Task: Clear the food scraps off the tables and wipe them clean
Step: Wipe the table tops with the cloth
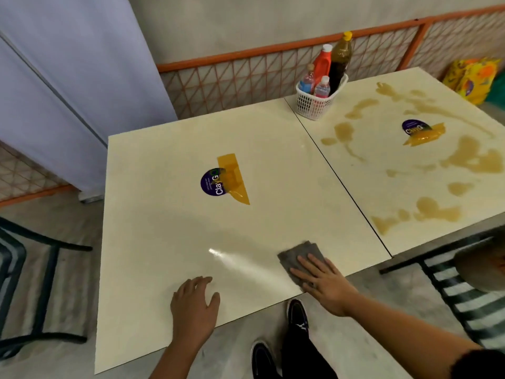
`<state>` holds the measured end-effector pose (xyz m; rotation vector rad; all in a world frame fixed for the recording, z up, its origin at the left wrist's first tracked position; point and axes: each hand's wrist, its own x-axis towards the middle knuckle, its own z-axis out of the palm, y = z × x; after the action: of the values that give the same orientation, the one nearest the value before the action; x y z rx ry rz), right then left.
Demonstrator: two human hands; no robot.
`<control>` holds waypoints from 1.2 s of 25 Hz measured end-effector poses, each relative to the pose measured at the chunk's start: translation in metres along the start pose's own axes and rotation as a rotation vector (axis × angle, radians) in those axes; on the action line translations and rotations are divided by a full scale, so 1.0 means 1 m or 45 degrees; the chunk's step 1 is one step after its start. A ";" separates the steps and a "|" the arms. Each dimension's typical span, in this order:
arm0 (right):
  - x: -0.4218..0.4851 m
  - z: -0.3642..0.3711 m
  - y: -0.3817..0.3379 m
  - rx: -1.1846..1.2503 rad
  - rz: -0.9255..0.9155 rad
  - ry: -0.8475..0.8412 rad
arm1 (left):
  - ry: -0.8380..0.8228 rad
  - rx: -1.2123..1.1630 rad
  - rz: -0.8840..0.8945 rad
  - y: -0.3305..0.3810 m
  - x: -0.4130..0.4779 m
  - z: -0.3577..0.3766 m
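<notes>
1. The near counter (164, 228) fills the middle of the view. Its cream top looks clean, with a bright streak of glare near the front edge.
2. The right counter (363, 198) butts against it along a thin dark seam. Brown spills (470, 157) lie in puddles and trails over most of its top.
3. A tall white cabinet (68, 91) stands at the left, in front of an orange mesh fence (246, 75).
4. A striped chair (464, 291) stands in front of the right counter.
5. A white plastic basket (314, 102) sits on the far left corner of the right counter, just beside the seam. It holds four upright bottles: a red bottle (322, 64) with a white cap, a dark bottle (340, 61) with a yellow cap, and two small clear bottles (322, 88) (their labels are too small to read).
6. The grey cloth (297, 255) lies folded flat on the near counter, close to its front right corner.
7. The right grip (325, 285) is released, its fingers straight and pressing down on the cloth.
8. The left grip (194, 305) rests on the near counter's front edge, its fingers loosely bent and holding nothing.
9. A round purple sticker (214, 183) under yellow tape marks the near counter's middle.
</notes>
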<state>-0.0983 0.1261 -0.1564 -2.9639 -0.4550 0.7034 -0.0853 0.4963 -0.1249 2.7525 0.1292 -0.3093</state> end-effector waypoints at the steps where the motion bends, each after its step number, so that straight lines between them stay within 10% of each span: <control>1: -0.010 -0.011 0.013 0.073 0.110 -0.042 | -0.009 -0.015 0.025 0.006 -0.004 0.003; 5: -0.028 -0.049 -0.003 0.676 0.332 0.044 | -0.056 -0.106 0.067 0.029 -0.016 0.012; 9: -0.008 -0.082 -0.060 2.179 0.740 0.063 | -0.106 -0.440 0.149 0.060 -0.017 0.003; 12: -0.007 -0.099 -0.082 3.056 0.784 -0.134 | -0.303 -1.150 -0.295 0.093 -0.011 -0.018; 16: -0.022 -0.126 -0.082 3.139 0.504 -0.275 | -0.540 -1.820 -0.603 0.123 0.004 -0.038; 30: -0.030 -0.133 0.098 2.909 0.492 -0.260 | -0.208 -1.307 -0.566 0.274 0.013 0.030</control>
<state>-0.0383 0.0248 -0.0371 -0.7584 0.6176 0.6485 -0.0426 0.2309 -0.0601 1.6550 0.6541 -0.4256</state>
